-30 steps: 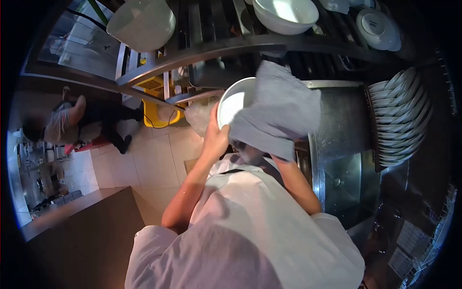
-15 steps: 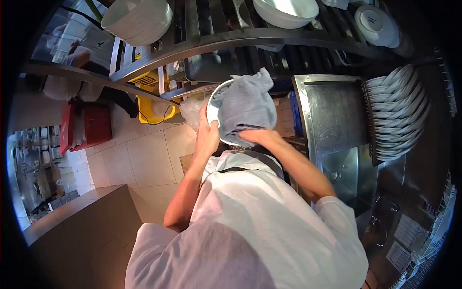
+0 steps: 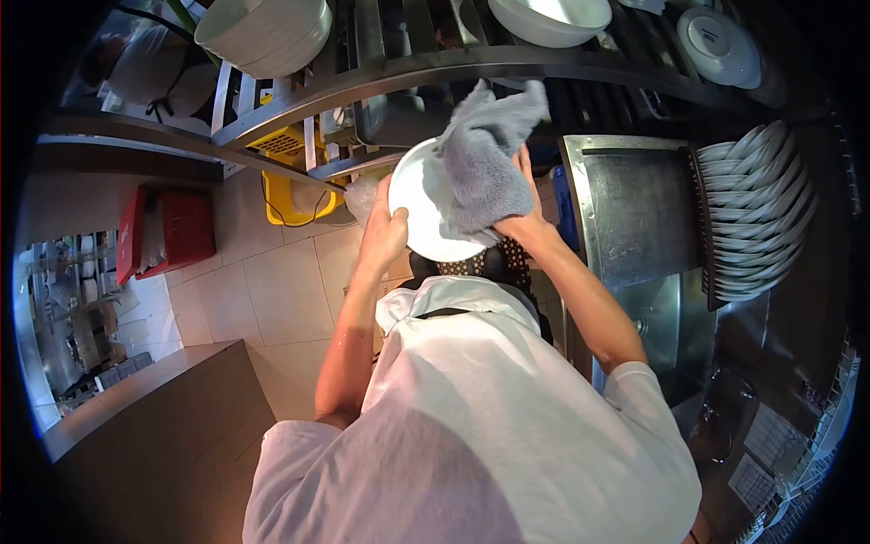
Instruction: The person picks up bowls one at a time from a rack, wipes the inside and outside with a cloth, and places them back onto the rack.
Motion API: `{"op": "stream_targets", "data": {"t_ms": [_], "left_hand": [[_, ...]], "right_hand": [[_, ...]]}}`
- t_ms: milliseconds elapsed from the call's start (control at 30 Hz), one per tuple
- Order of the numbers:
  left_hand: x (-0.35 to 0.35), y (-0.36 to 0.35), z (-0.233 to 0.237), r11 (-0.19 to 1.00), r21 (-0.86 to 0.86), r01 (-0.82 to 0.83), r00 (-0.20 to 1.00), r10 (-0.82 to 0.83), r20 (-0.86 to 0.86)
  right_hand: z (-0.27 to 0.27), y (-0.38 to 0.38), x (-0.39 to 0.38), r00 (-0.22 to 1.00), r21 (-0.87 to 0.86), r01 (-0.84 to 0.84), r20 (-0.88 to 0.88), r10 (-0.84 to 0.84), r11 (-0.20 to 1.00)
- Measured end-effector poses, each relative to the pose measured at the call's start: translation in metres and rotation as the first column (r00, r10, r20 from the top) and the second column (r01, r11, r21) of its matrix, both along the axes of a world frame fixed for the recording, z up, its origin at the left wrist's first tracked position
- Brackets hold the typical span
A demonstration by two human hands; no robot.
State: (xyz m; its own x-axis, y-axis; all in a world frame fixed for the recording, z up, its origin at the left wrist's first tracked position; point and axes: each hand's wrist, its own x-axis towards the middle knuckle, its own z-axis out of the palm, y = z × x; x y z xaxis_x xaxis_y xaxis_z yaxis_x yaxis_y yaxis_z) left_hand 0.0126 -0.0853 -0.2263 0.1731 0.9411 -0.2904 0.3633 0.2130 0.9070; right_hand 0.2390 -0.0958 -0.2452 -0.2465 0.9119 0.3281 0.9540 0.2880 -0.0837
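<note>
A round white plate (image 3: 421, 204) is held in front of my waist, its inner face up. My left hand (image 3: 385, 238) grips its left rim, thumb on top and fingers around the outside. Over the plate's right side lies a grey towel (image 3: 489, 168), bunched up with its loose end standing toward the shelf. My right hand (image 3: 528, 222) holds the towel at the plate's right edge, with fingers partly covered by the cloth.
A slatted metal shelf ahead carries stacked white bowls (image 3: 263, 36), a large white bowl (image 3: 553, 20) and upturned dishes (image 3: 720, 45). At right are a steel sink (image 3: 666, 335) and a rack of plates (image 3: 757, 213). A red bin (image 3: 186, 231) and yellow basket (image 3: 290, 199) stand left.
The towel and my right hand have moved right and up across the plate, uncovering more of its white face. My left hand keeps its grip. The person beyond the shelf has shifted.
</note>
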Motion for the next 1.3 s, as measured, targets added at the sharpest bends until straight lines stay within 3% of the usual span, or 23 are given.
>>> {"op": "stream_targets", "data": {"t_ms": [100,133,167,233,267,300,367,433,467,500,567,600,633,700,767,833,900,967,1033,1067,1200,1233,1300], "left_hand": [[0.0,0.003,0.0,0.965,-0.041,0.26,0.961,-0.262,-0.084],[0.004,-0.001,0.0,0.962,0.023,0.273,0.947,-0.264,-0.182],[0.008,-0.005,0.0,0.953,0.087,0.291,0.926,-0.258,-0.274],[0.007,0.003,0.008,0.953,0.074,0.295,0.927,-0.267,-0.262],[0.007,0.003,0.017,0.957,0.054,0.285,0.932,-0.264,-0.25],[0.009,0.005,0.029,0.958,0.054,0.282,0.933,-0.261,-0.247],[0.015,0.008,0.062,0.957,0.222,0.187,0.979,-0.163,-0.121],[0.022,0.01,0.071,0.94,0.326,0.099,0.995,-0.088,-0.05],[0.027,0.009,0.072,0.909,0.416,0.012,0.999,-0.026,0.027],[0.033,0.007,0.065,0.911,0.412,0.018,0.999,-0.03,0.025],[0.049,0.004,0.038,0.821,0.522,-0.23,0.953,0.081,0.293],[0.054,0.0,0.027,0.827,0.496,-0.266,0.921,0.066,0.384],[0.055,-0.003,0.019,0.844,0.463,-0.27,0.902,0.053,0.429],[0.056,-0.002,0.021,0.806,0.565,-0.178,0.948,-0.014,0.318],[0.045,0.008,0.041,0.917,0.391,-0.075,0.925,-0.083,0.37],[0.036,0.03,0.068,0.937,0.348,-0.038,0.876,-0.136,0.463],[0.042,0.042,0.063,0.966,0.177,-0.191,0.684,0.002,0.73],[0.057,0.039,0.076,0.956,0.114,-0.272,0.549,0.056,0.834],[0.069,0.029,0.038,0.912,0.101,-0.398,0.472,0.109,0.875],[0.074,0.017,0.048,0.928,0.047,-0.37,0.411,0.118,0.904],[0.045,0.015,0.044,0.98,-0.003,-0.198,0.597,0.123,0.793],[0.047,0.015,0.05,0.979,-0.012,-0.201,0.599,0.133,0.79],[0.059,0.024,0.074,0.97,0.016,-0.241,0.448,0.097,0.889]], "right_hand": [[-0.06,0.029,-0.01,0.99,-0.138,-0.043,-0.141,0.023,0.99],[-0.032,0.027,-0.009,0.876,-0.008,-0.192,-0.451,0.168,0.981],[-0.013,0.033,-0.008,0.878,-0.001,-0.184,-0.45,0.164,0.983],[0.015,0.044,-0.012,0.955,-0.326,-0.08,-0.294,-0.021,0.942],[0.026,0.038,-0.009,0.899,-0.1,-0.07,-0.437,0.02,0.993],[0.026,0.034,-0.008,0.901,-0.1,-0.073,-0.434,0.022,0.992],[0.02,0.031,-0.009,0.541,0.024,0.099,-0.841,-0.034,0.995],[0.001,0.028,-0.035,0.051,-0.14,0.012,-0.989,-0.14,0.99],[-0.007,0.027,-0.048,-0.211,-0.192,-0.011,-0.959,-0.19,0.981],[-0.015,0.02,-0.062,-0.477,-0.348,-0.146,-0.795,-0.374,0.926],[0.019,0.014,-0.09,-0.844,-0.445,-0.255,-0.331,-0.422,0.858],[0.003,0.013,-0.097,-0.849,-0.447,-0.368,-0.196,-0.491,0.815],[0.025,0.011,-0.097,-0.851,-0.462,-0.351,-0.205,-0.483,0.815],[0.028,0.008,-0.087,-0.836,-0.462,-0.272,-0.32,-0.445,0.844],[0.02,0.007,-0.064,-0.703,-0.435,-0.273,-0.519,-0.487,0.858],[0.012,0.011,-0.053,-0.736,-0.465,-0.121,-0.551,-0.394,0.877],[0.005,0.016,-0.05,-0.766,-0.456,-0.112,-0.526,-0.369,0.883],[0.012,0.016,-0.06,-0.816,-0.435,-0.163,-0.446,-0.369,0.886],[0.021,0.014,-0.063,-0.833,-0.411,-0.179,-0.42,-0.36,0.894],[0.022,0.015,-0.057,-0.819,-0.386,-0.173,-0.455,-0.35,0.906],[0.022,0.019,-0.022,-0.643,-0.218,-0.099,-0.731,-0.23,0.971],[0.026,0.019,-0.02,-0.598,-0.158,-0.095,-0.78,-0.183,0.983],[0.029,0.021,-0.029,-0.58,-0.071,-0.097,-0.807,-0.114,0.993]]}}
